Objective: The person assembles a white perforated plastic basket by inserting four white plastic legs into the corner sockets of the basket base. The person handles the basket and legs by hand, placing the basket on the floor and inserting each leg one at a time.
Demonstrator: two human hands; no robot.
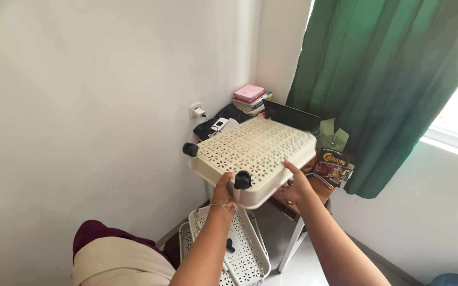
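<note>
Up past both hands, long dark green fabric curtain [382,79] hanging by the window. Held up in the air, bottom facing up: cream perforated plastic rectangular tray [253,153], tilted, black caster wheels at two corners. Right below the hands, down on the floor, two more cream perforated plastic trays [247,254], nested. Behind the held tray, just beyond the right hand, small wooden bench [322,188] with white legs, loaded with a colourful stack of books [251,99] topped by a pink box. Left hand [223,197] gripping the tray's near edge, thumb right by one small black round caster wheel [242,180]. Right hand [295,185] propped under the tray's right edge, fingers spread against it.
</note>
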